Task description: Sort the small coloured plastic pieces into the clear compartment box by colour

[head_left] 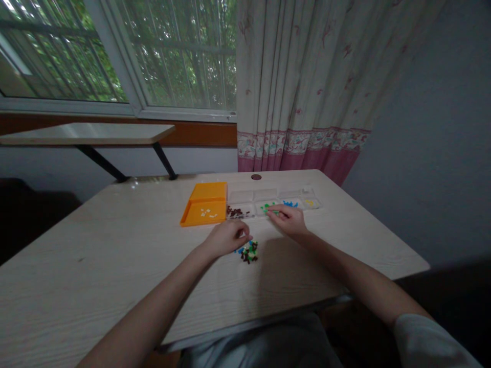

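Observation:
A small mixed pile of blue, green, brown and white pieces [249, 252] lies on the table. My left hand [229, 236] is just above its far left side, thumb and fingers curled together; whatever they pinch is too small to make out. Farther off and to the right, my right hand [288, 220] reaches over a clear compartment of green pieces [267, 206]. Its fingertips are pressed together at the compartment, and I cannot make out what is between them. Brown pieces [237, 212] fill the clear compartment to the left of the green one.
An orange open case [209, 191] with white pieces [207, 213] stands at the left of the clear boxes. Blue pieces [290, 204] and yellow pieces [310, 203] sit in compartments to the right. A raised shelf [88, 132] rises at the back left of the table [126, 245].

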The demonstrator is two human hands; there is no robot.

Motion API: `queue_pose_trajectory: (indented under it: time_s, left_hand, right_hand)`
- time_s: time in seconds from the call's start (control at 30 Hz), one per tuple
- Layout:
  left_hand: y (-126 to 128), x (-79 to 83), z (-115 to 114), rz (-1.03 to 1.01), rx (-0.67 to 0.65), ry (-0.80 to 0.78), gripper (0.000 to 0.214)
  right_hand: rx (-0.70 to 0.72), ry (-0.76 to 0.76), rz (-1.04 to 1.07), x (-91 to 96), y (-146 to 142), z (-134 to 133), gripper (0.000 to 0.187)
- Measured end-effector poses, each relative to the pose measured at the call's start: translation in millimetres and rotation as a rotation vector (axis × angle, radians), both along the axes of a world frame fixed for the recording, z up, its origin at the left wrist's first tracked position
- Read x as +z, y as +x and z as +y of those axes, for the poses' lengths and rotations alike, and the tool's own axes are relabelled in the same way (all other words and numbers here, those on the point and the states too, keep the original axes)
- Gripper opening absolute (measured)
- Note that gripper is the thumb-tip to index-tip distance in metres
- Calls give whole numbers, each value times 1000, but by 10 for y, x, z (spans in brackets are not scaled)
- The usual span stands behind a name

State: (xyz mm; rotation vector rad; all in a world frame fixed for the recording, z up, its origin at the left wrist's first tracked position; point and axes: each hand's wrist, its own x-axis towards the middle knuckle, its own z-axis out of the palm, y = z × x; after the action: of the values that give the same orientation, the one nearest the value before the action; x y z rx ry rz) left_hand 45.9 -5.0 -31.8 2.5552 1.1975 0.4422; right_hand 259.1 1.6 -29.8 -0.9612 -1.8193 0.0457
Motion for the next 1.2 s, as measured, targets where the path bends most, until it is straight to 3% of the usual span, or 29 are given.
queue_pose_trajectory:
  time_s: [0.57, 0.8, 1.03, 1.2]
  left_hand:
    - [-2, 12, 3, 33, -17, 20, 24]
    - [-26, 13, 19, -2, -42, 8, 19]
    - [-56, 59, 7, -65, -247, -103, 19]
    - [-62, 91, -22, -29, -273, -117, 21]
  right_hand:
    - [6, 52, -32, -37, 60, 61, 20]
    - [-55, -83, -49, -82, 135, 135, 24]
    - [-232, -220, -98, -120, 228, 280, 30]
    - [-288, -300, -172, -179, 303, 397, 31]
